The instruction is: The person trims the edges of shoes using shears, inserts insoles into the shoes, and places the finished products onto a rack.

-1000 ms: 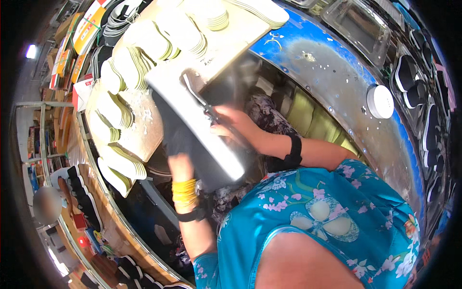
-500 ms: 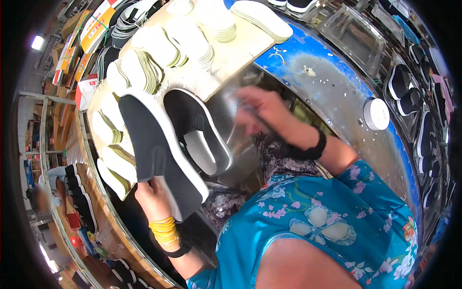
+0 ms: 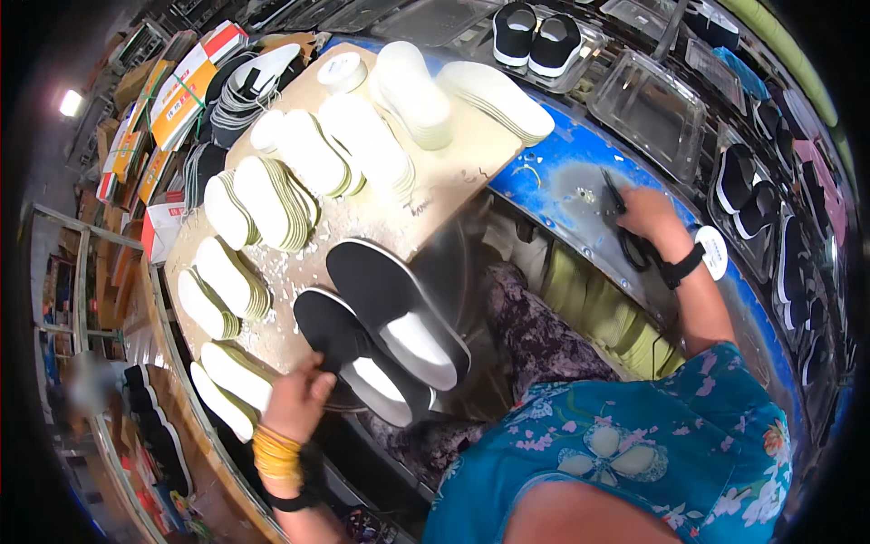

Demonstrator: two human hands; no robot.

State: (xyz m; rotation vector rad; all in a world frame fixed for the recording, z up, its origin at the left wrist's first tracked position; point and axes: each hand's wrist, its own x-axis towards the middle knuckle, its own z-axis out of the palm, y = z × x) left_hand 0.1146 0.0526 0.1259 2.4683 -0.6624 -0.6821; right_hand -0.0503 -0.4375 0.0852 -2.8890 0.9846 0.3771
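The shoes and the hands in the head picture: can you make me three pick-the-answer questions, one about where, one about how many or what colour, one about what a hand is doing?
1. Where is the right hand?
A. on the blue bench
B. on the stacked insoles
C. in the lap

2. How many black slip-on shoes lie by the left hand?
A. one
B. two
C. four

3. What is the left hand doing?
A. hanging free
B. gripping the nearer shoe
C. holding scissors

Answers:
1 A, it rests on the blue surface, holding black scissors.
2 B, a pair lies side by side.
3 B, its fingers close on that shoe's edge.
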